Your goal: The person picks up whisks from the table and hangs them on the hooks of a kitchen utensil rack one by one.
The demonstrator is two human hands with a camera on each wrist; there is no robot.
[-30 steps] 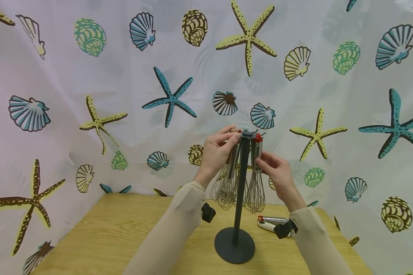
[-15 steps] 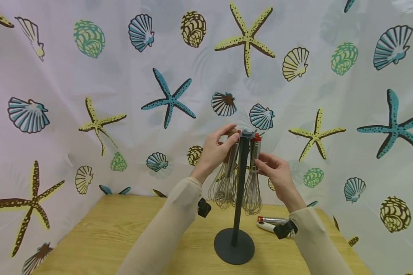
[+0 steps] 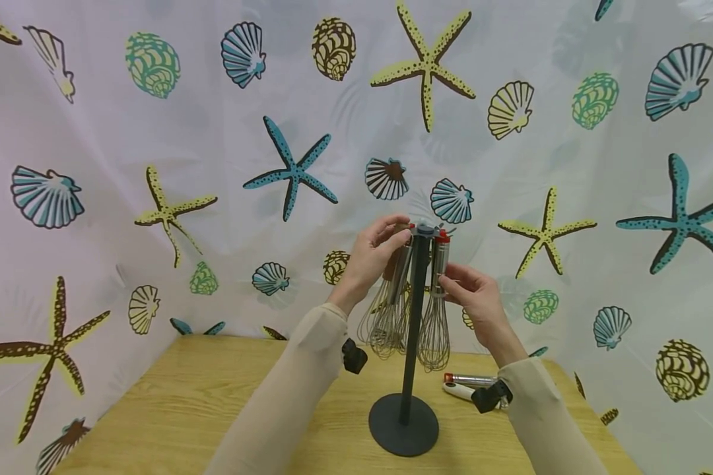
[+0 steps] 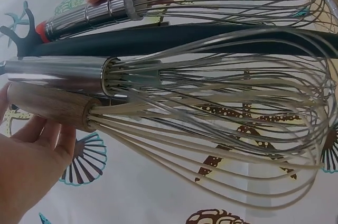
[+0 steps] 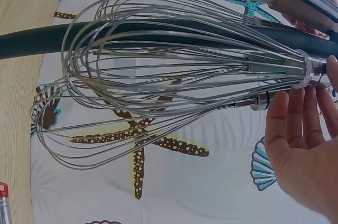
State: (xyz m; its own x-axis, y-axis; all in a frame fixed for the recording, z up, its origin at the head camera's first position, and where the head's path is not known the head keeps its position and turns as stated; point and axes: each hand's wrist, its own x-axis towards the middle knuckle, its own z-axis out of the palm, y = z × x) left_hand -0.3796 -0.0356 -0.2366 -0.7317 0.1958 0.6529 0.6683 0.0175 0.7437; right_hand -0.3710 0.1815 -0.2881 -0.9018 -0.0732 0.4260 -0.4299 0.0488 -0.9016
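A dark stand [image 3: 414,316] bears several whisks that hang from its top. My left hand [image 3: 371,254] grips the upper end of a whisk with a wooden handle [image 4: 50,105] on the stand's left side. Beside that one hangs a whisk with a smooth steel handle [image 4: 60,73]. On the other side, my right hand [image 3: 478,297] pinches the lower handle of a red-topped metal whisk [image 3: 442,254], its thumb in front. How the wooden handle's top meets the stand is hidden by my left fingers.
On the wooden table [image 3: 214,396], right of the stand's round base [image 3: 403,425], lie a red-ended metal handle [image 3: 466,379] and a white handle [image 3: 457,391], partly behind my right wrist. A shell-and-starfish curtain [image 3: 309,264] stands behind and at both sides.
The left hand and the wooden-handled whisk have shifted slightly at the stand's top. The red-topped whisk has swung a little to the left, with the right hand still holding it.
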